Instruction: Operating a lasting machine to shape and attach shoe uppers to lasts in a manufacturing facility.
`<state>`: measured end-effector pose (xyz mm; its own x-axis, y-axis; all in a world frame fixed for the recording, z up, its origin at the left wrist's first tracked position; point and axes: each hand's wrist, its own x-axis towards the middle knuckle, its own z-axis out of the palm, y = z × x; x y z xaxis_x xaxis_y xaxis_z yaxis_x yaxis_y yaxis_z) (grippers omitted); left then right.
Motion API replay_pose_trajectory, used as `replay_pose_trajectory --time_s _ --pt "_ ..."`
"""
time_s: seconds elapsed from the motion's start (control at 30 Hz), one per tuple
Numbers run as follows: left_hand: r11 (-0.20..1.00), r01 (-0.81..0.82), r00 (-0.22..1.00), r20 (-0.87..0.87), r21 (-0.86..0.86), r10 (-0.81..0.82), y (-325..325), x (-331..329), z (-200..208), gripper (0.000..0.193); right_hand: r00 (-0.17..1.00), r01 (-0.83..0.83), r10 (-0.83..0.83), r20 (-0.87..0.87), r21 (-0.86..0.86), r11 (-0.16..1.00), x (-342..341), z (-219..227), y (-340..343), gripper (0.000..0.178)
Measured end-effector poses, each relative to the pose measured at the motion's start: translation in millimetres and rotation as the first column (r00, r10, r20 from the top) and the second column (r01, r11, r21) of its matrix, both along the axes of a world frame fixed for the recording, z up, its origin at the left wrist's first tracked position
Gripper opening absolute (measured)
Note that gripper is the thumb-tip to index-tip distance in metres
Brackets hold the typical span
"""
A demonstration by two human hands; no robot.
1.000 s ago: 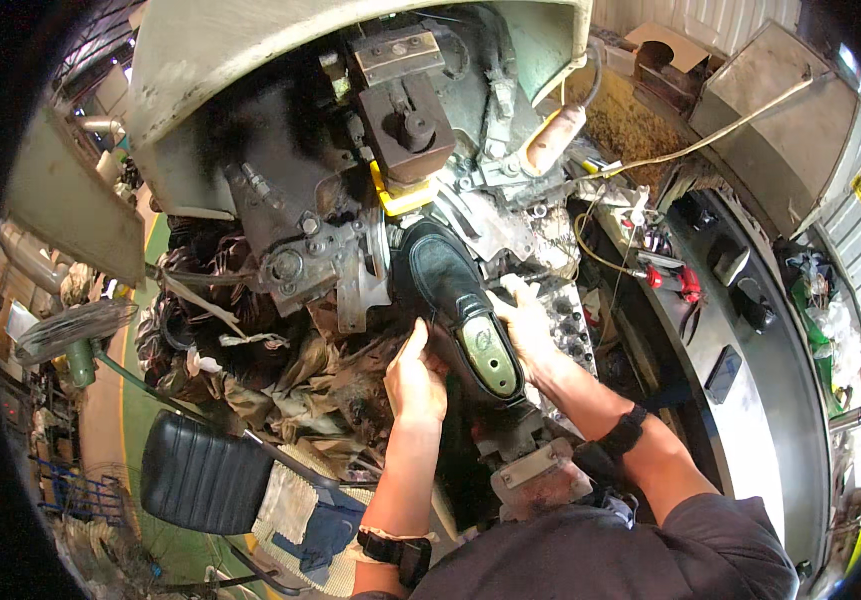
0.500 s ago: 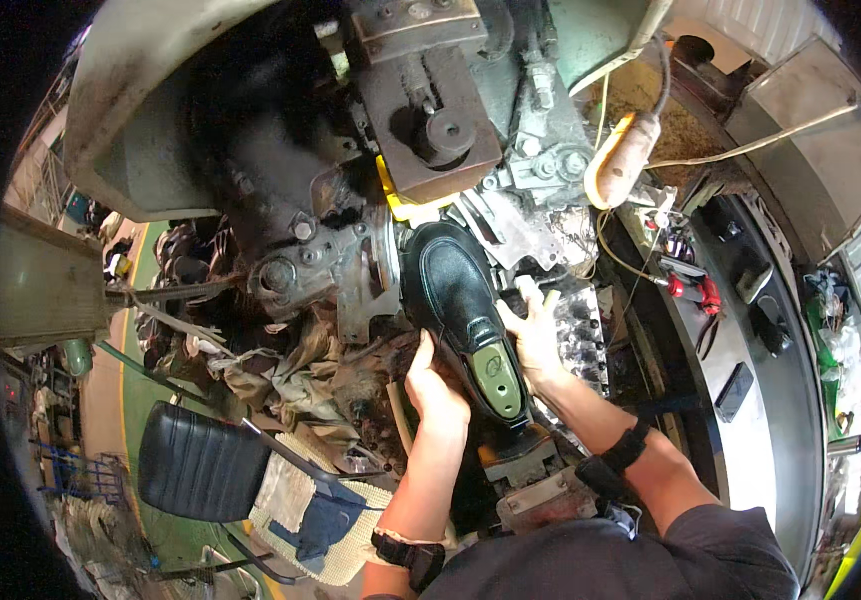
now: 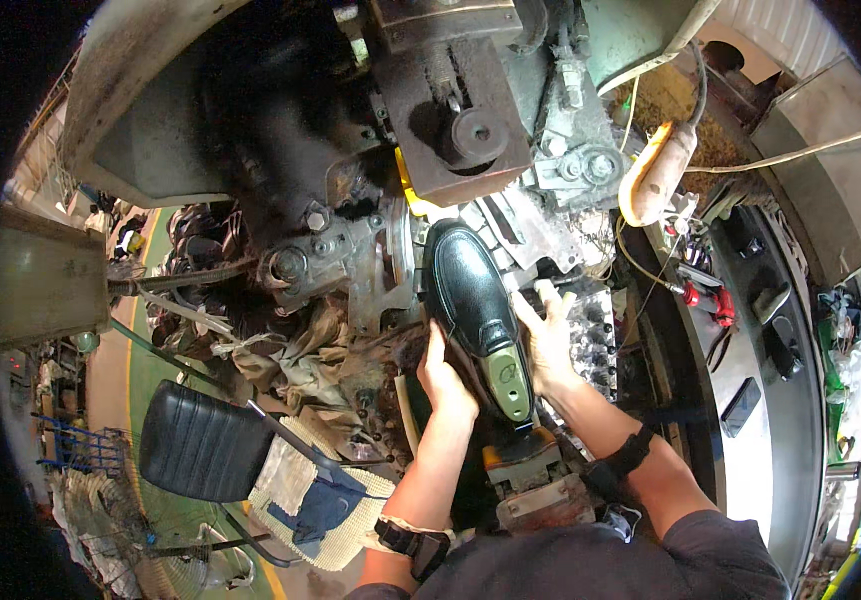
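A black leather loafer (image 3: 470,283) sits toe away from me, on a green shoe last (image 3: 507,383) that shows through its opening. My left hand (image 3: 447,380) grips the shoe's left side, thumb up along the upper and the other fingers hidden below. On the other side, my right hand (image 3: 550,345) has its fingers stretched out and apart, the thumb by the shoe's edge. The toe lies just under the dark metal block (image 3: 470,150) of a machine, beside metal plates (image 3: 520,235). Below the heel is a worn metal support (image 3: 535,475).
A lamp (image 3: 658,175) with a cable hangs at the upper right. Along the right, a curved bench (image 3: 750,450) bears a phone (image 3: 740,405) and a red-handled tool (image 3: 710,300). A black chair (image 3: 205,440) with a woven seat stands at the left. Crumpled cloth (image 3: 310,365) lies beside the machine.
The view has shifted, so the machine and bench sit farther right in the picture. The shoe and both hands keep nearly the same places relative to each other.
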<state>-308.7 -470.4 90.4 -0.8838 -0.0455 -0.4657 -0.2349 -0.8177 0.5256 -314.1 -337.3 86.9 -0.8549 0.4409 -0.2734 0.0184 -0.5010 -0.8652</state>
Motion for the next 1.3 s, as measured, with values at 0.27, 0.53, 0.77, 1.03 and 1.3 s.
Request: replay_pose_trajectory --time_s 0.27,0.53,0.77,1.03,1.3 --pt "-0.305 0.262 0.683 0.399 -0.916 -0.611 -44 58 -149 0.028 0.972 -0.232 0.237 0.002 -0.185 0.955 28 24 58 0.043" --pt "0.279 0.450 0.660 0.106 -0.848 -0.744 -59 137 -225 0.049 0.985 -0.174 0.175 0.002 -0.109 0.979 52 32 118 0.034" --pt "-0.110 0.331 0.540 0.284 -0.937 -0.792 -115 173 -77 0.061 0.966 -0.239 0.243 -0.084 0.048 0.970 83 59 113 0.050" --pt "0.864 -0.244 0.931 -0.354 -0.439 0.083 -176 150 124 0.050 0.570 -0.182 0.776 -0.271 0.879 0.441 170 108 53 0.074" --pt "0.974 0.080 0.866 -0.470 -0.210 -0.173 -48 102 168 0.034 0.665 0.076 0.590 -0.458 0.827 0.557 216 125 43 0.091"
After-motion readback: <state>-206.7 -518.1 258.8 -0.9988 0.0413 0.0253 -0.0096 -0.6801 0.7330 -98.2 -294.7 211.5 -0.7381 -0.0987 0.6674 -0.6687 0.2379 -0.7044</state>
